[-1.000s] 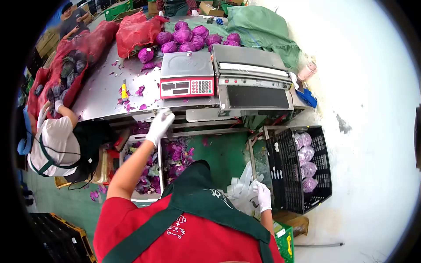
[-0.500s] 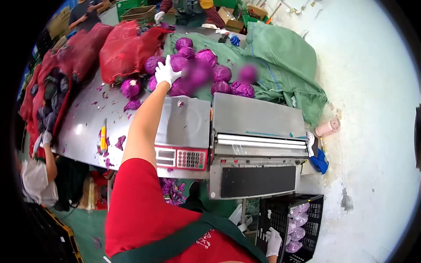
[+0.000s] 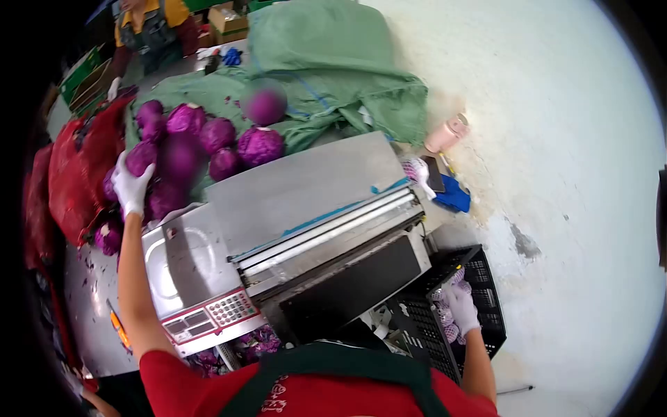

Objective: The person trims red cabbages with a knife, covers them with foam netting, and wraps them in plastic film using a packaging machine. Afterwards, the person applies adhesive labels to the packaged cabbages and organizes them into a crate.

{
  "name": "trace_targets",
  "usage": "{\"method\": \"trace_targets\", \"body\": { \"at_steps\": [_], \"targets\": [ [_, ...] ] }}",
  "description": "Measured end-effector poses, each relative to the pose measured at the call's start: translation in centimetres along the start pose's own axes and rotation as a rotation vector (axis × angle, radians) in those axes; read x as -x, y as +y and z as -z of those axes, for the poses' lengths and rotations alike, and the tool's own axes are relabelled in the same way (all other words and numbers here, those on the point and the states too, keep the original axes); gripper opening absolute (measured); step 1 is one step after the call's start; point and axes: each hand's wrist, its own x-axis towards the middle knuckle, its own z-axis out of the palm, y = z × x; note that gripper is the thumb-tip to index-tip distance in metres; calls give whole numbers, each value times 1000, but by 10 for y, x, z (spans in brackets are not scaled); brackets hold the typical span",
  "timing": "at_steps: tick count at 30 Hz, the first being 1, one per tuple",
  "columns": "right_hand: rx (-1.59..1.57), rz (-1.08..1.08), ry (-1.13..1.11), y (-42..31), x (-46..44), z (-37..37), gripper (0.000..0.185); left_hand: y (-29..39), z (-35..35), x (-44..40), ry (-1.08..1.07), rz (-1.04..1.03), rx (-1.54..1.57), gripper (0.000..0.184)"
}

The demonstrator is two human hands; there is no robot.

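Observation:
My left hand (image 3: 130,182), in a white glove, reaches to the edge of a pile of red cabbages. Its thumb and fingers curve around one red cabbage (image 3: 141,158), which still rests among the others. Down at the right, my right hand (image 3: 462,309), also gloved, is inside a black plastic crate (image 3: 490,299). It lies over cabbages in white netting (image 3: 445,313), fingers stretched out on them; the fingertips are partly hidden. More red cabbages (image 3: 260,146) sit on green sacking beside the pile.
A scale (image 3: 201,320) and a film-wrapping machine (image 3: 306,194) stand before me. Red net sacks (image 3: 80,181) lie left, with a yellow-handled cutter (image 3: 119,330) on the table. A full green sack (image 3: 319,35), pink bottle (image 3: 447,133) and wall are beyond. A co-worker (image 3: 149,35) stands across the table.
My view has swung right and down. My left hand has gone from spread over the pile to curved around a cabbage. My right hand has moved from the crate's side onto the netted cabbages.

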Motion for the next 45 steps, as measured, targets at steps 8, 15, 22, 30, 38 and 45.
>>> {"method": "trace_targets", "body": {
  "at_steps": [8, 15, 22, 30, 38, 45],
  "targets": [
    [-212, 286, -50, -25, -242, 42, 25, 16, 59, 132, 155, -155, 142, 88],
    [-692, 458, -427, -169, -410, 23, 31, 63, 58, 221, 196, 49, 123, 96],
    [-918, 100, -599, -273, -561, -41, 80, 91, 83, 257, 109, 54, -189, 97],
    [-1051, 271, -568, -369, -593, -60, 19, 115, 96, 254, -111, 428, -80, 104],
    [766, 823, 386, -381, -531, 11, 112, 105, 101, 221, 193, 241, 164, 79],
    [-246, 935, 370, -388, -585, 29, 44, 240, 71, 129, -98, 51, 405, 38]
  ]
}}
